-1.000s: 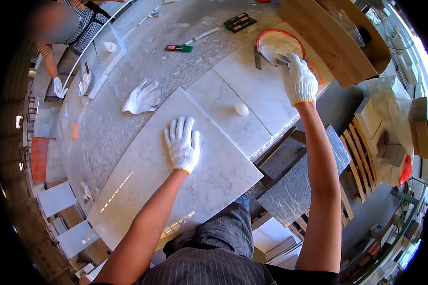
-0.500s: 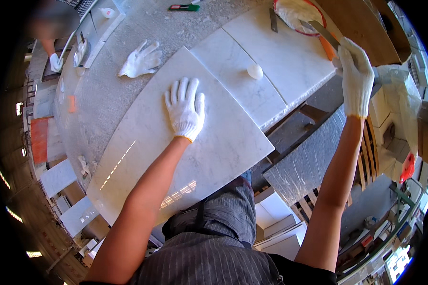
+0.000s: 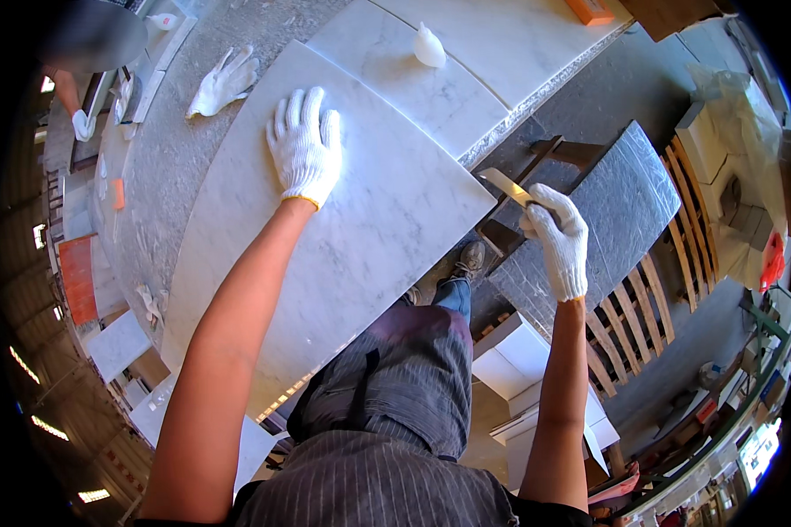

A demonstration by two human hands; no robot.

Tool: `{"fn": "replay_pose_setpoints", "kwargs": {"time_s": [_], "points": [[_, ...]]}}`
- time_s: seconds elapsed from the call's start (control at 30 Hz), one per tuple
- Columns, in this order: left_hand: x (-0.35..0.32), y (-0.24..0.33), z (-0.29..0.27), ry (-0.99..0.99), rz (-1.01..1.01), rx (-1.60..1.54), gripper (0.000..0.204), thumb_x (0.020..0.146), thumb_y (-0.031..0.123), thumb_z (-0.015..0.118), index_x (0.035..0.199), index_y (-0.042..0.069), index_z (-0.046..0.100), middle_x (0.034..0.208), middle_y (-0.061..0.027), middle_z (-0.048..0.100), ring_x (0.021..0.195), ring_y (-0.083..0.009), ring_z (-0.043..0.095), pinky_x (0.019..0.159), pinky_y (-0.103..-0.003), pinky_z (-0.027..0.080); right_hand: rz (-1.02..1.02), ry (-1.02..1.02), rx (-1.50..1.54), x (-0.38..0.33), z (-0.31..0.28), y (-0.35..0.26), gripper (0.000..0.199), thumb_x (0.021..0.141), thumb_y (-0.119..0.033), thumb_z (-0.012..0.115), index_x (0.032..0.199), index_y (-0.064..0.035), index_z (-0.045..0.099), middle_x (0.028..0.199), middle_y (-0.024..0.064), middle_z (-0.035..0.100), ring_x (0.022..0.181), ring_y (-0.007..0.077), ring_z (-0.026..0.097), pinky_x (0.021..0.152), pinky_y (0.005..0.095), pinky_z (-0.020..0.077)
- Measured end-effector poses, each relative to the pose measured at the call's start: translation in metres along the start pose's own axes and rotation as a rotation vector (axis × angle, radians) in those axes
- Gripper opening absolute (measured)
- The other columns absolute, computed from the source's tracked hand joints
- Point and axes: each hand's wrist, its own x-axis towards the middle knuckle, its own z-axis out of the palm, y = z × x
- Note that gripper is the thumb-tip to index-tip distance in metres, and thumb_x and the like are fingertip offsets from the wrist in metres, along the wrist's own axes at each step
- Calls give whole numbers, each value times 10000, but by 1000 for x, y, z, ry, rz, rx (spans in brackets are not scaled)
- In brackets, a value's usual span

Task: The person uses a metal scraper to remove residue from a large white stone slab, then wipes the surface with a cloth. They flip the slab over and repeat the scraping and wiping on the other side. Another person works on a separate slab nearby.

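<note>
My left hand [image 3: 305,145], in a white knit glove, lies flat with fingers extended on a large polished white marble slab [image 3: 369,228] with faint grey veins. Gloved as well, my right hand [image 3: 558,237] is closed around a thin, flat metal scraper [image 3: 502,184]. Its blade points up and left, just off the slab's right corner and touching nothing. Whether paste is on the blade is hard to make out. Beyond the slab, a small white squeeze bottle [image 3: 429,47] stands on a neighbouring marble piece [image 3: 461,97].
An empty white glove [image 3: 224,83] lies on the dusty grey worktop [image 3: 268,26]. An orange block [image 3: 591,10] sits at the far right edge near a cardboard box [image 3: 668,10]. Lower right are a dark grey slab [image 3: 628,198] and wooden pallets [image 3: 637,312]. Another person's gloved hand [image 3: 83,126] shows far left.
My right hand has moved down and left with the scraper, away from the red-rimmed bowl of white paste, now out of view. My left hand stays flat on the slab; the whole view has shifted.
</note>
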Motion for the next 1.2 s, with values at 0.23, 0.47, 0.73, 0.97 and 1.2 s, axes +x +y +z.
{"fn": "replay_pose_setpoints", "kwargs": {"time_s": [0.23, 0.47, 0.73, 0.97, 1.2], "points": [[1, 39, 2, -46, -28, 97, 524, 982, 473, 385, 1410, 171, 423, 1433, -118, 427, 1339, -376, 349, 1076, -576, 256, -172, -240, -227, 26, 12, -10, 236, 912, -10, 592, 1124, -45, 690, 1029, 58, 657, 846, 149, 631, 760, 271, 530], [1, 40, 0, -28, -32, 31, 516, 981, 480, 396, 1391, 173, 457, 1411, -127, 457, 1329, -388, 372, 1081, -578, 254, -335, -327, -373, 34, 9, -10, 279, 869, 55, 583, 1092, -58, 707, 930, 74, 632, 827, 181, 618, 759, 297, 517], [0, 36, 5, 33, -20, 28, 497, 971, 469, 417, 1361, 167, 478, 1390, -130, 472, 1315, -377, 382, 1069, -576, 263, -432, -336, -537, 31, 10, -20, 229, 872, -2, 625, 1067, -76, 720, 852, 85, 623, 781, 219, 616, 722, 311, 504], [1, 38, 5, 47, -32, 1, 488, 960, 455, 437, 1338, 152, 497, 1373, -138, 487, 1313, -372, 385, 1082, -582, 252, -482, -253, -556, 25, 15, -10, 222, 870, -19, 634, 1058, -95, 727, 836, 78, 629, 768, 223, 623, 697, 320, 510], [1, 39, 4, 49, -34, -2, 480, 958, 453, 441, 1330, 155, 501, 1372, -141, 485, 1312, -376, 385, 1078, -587, 255, -527, -181, -599, 24, 24, -9, 232, 869, 2, 622, 1049, -95, 733, 817, 88, 630, 750, 229, 620, 682, 318, 511]]}}
